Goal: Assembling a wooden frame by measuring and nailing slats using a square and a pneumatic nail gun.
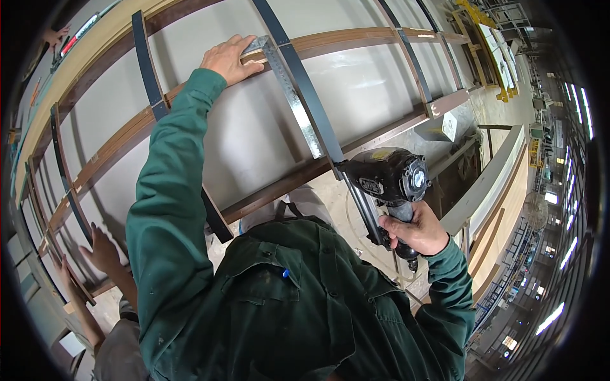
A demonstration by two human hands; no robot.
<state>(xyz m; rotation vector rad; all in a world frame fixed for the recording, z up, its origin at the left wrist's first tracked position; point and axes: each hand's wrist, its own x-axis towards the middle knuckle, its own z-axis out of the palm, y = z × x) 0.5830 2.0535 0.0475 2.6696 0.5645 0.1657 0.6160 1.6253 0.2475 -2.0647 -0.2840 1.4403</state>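
My right hand [420, 230] grips the handle of a black nail gun [381, 174]. The gun's nose meets the near end of a dark slat [309, 95], at the frame's near rail [270, 189]. Stretched out at the far side, my left hand [230, 60] is closed over the brown middle rail [330, 41] and the short arm of a metal square [289, 92]. The square's long blade lies alongside the slat, on its left. Some of the left fingertips are hidden behind the rail.
More dark slats [147, 63] cross the wooden frame, over a pale surface [238, 127]. At lower left, another person's hands [101, 251] touch the frame; a further hand [57, 35] shows at upper left. Long boards [495, 235] lie at right. An air hose [356, 222] hangs by the gun.
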